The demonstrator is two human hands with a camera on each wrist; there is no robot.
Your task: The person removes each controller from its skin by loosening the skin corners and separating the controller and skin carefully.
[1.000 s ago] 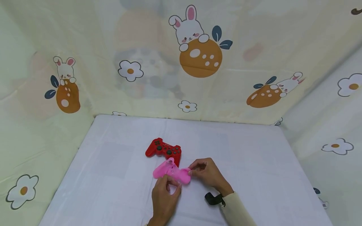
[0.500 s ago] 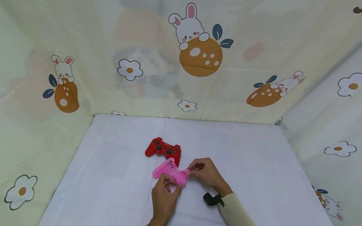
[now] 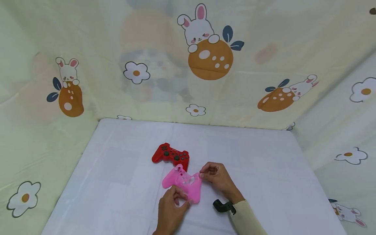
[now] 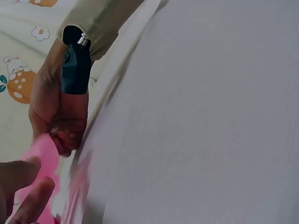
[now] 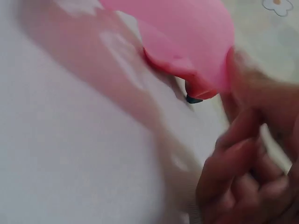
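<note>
A soft pink game controller cover (image 3: 170, 179), with cut-out openings, is stretched between my two hands in the head view. My left hand (image 3: 172, 209) pinches its lower right grip sleeve between thumb and fingers. At its upper right corner, my right hand (image 3: 220, 179) pinches the edge. Just behind the cover lies a red game controller (image 3: 164, 152) with dark sticks and buttons, its right grip partly hidden by the cover. In the right wrist view the pink cover (image 5: 191, 28) hangs from the thumb and fingertips, raised over its shadow on the table.
A white cloth covers the table (image 3: 249, 156). Around it hang cream curtains (image 3: 158, 107) printed with rabbits and flowers at the back and sides. A black wrist mount (image 3: 223, 206) sticks out beside the right cuff.
The cover, bunched up half a second ago, is now spread wider and flatter. My right hand has moved slightly up and right, my left slightly down, both keeping their pinch. The red controller stays put.
</note>
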